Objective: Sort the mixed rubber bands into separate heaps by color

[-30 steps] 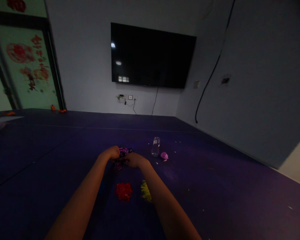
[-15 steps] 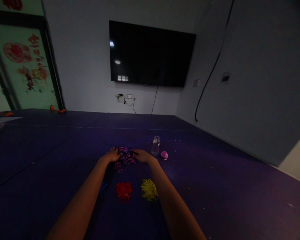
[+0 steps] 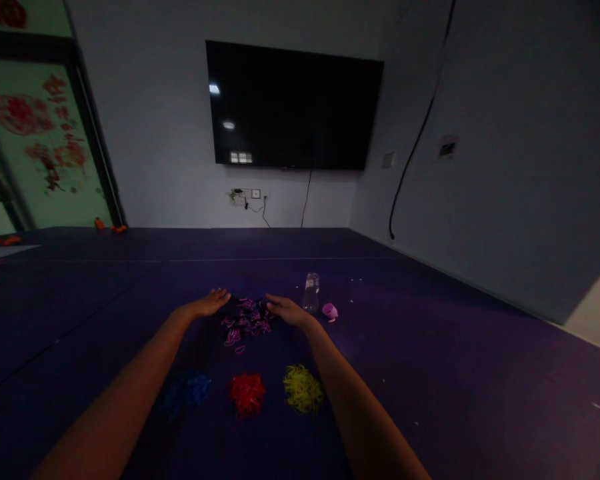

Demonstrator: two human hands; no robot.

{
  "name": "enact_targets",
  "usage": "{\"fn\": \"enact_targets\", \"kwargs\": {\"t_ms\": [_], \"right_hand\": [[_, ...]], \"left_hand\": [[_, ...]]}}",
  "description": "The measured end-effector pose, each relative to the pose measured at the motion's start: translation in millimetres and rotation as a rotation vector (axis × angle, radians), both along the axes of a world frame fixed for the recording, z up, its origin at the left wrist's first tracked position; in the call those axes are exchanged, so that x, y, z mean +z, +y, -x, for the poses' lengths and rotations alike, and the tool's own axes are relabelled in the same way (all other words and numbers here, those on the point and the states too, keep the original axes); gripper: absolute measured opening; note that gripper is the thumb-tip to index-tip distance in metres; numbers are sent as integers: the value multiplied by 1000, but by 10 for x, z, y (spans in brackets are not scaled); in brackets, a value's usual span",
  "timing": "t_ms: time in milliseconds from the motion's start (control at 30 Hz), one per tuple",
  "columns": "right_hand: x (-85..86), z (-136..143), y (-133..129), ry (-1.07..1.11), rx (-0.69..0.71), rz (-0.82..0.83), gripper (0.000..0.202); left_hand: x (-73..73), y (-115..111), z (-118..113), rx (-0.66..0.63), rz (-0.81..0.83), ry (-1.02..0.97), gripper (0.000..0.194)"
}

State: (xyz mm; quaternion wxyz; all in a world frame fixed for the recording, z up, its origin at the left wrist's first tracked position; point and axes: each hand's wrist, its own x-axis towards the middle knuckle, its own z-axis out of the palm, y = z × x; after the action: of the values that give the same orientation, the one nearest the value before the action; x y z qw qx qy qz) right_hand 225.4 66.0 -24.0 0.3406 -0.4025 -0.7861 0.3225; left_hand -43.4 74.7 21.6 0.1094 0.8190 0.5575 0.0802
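A loose pile of pink and dark bands (image 3: pixel 250 317) lies on the purple surface (image 3: pixel 460 373). My left hand (image 3: pixel 211 303) is open just left of the pile, apart from it, with nothing held. On the pile's right edge rests my right hand (image 3: pixel 286 309), its fingers spread and touching or nearly touching the bands. Closer to me are a blue pile (image 3: pixel 187 389), a red pile (image 3: pixel 247 393) and a yellow pile (image 3: pixel 303 388) of bands. My left forearm passes beside the blue one, my right forearm beside the yellow one.
A clear bottle (image 3: pixel 311 293) stands right of my right hand, with a small pink cup-like piece (image 3: pixel 330 311) beside it. Orange objects (image 3: pixel 119 229) lie at the far left. A black television (image 3: pixel 295 107) hangs on the wall.
My left hand has moved left, away from the pink and dark pile, which now looks more spread out. More of the blue pile shows. My right hand has barely moved.
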Motion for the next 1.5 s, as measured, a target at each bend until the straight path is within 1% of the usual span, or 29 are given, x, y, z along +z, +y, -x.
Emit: {"fn": "enact_targets", "kwargs": {"t_ms": [67,200,267,333,433,567,633,767,833,900,1000,1100,1233,1500], "right_hand": [[3,11,29,21,-6,-18,71],[12,82,74,20,-6,-73,79],[6,137,86,5,1,-93,82],[-1,193,84,-11,8,-102,81],[8,249,48,-48,26,-108,77],[77,254,-44,-271,146,-212,75],[117,245,-84,-325,170,-242,77],[160,249,-123,-383,216,-286,88],[164,258,-127,-395,218,-296,92],[163,264,-128,-407,213,-297,96],[166,266,-132,-436,197,-297,101],[172,262,-146,-449,171,-300,106],[170,258,-177,-442,163,-295,111],[151,271,-203,-378,176,-333,104]], "left_hand": [[-57,7,40,3,-2,-12,72],[-245,-22,10,-46,-27,-41,64],[-328,-25,-47,-157,-85,-85,63],[-370,-27,-123,-236,-126,-115,61],[-361,-46,-241,-307,-124,-122,62],[-307,-91,-319,-405,-103,-104,66],[-286,-110,-318,-442,-111,-92,70],[-260,-131,-293,-496,-163,-64,77],[-257,-132,-286,-483,-196,-44,82],[-264,-126,-283,-440,-217,-16,87],[-290,-103,-284,-375,-221,29,93],[-313,-78,-285,-357,-209,56,97],[-311,-74,-285,-376,-171,49,101],[-301,-105,-275,-468,-163,-22,103]]}}
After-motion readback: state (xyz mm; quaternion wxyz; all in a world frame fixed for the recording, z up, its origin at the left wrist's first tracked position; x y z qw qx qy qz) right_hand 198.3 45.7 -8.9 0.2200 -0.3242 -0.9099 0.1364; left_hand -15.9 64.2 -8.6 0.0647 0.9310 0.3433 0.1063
